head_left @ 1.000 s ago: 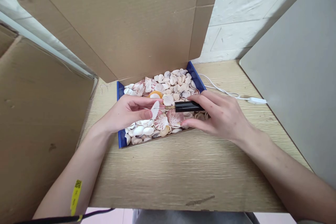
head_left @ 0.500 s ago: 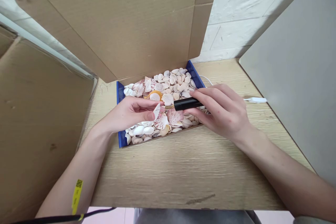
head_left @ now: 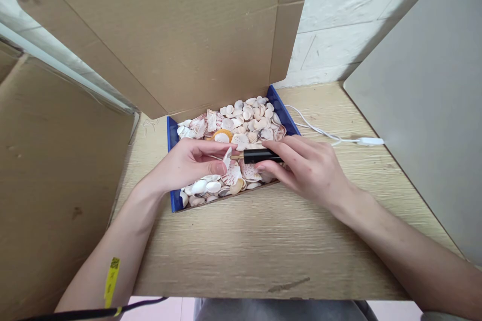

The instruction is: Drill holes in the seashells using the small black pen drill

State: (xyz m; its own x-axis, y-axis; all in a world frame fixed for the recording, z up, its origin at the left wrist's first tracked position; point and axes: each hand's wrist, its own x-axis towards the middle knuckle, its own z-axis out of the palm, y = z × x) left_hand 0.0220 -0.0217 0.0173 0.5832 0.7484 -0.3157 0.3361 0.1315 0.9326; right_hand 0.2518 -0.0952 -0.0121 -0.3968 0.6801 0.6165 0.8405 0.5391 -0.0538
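Between the thumb and fingers of my left hand [head_left: 194, 163] a white seashell [head_left: 227, 157] is pinched, turned edge-on. My right hand [head_left: 307, 168] grips a black mini electric drill [head_left: 259, 155], its brass chuck pointing left at the shell. The bit's tip meets or nearly meets the shell; whether it has gone in I cannot tell. Both hands are above a blue-sided cardboard box [head_left: 176, 201] filled with loose shells [head_left: 259, 115]. Among these lie an orange shell [head_left: 222, 135] and several pale shells with small holes.
The box's cardboard lid [head_left: 181, 35] stands upright behind it. A white cable with an inline switch [head_left: 370, 141] runs along the wooden table [head_left: 263, 246] to the right. A large cardboard piece [head_left: 52, 170] stands at left, a grey panel [head_left: 425, 110] at right.
My right hand and the drill have moved left, bringing the chuck closer to the shell. More of the white cable shows behind the hand. My left hand keeps its pinch, nearly still.
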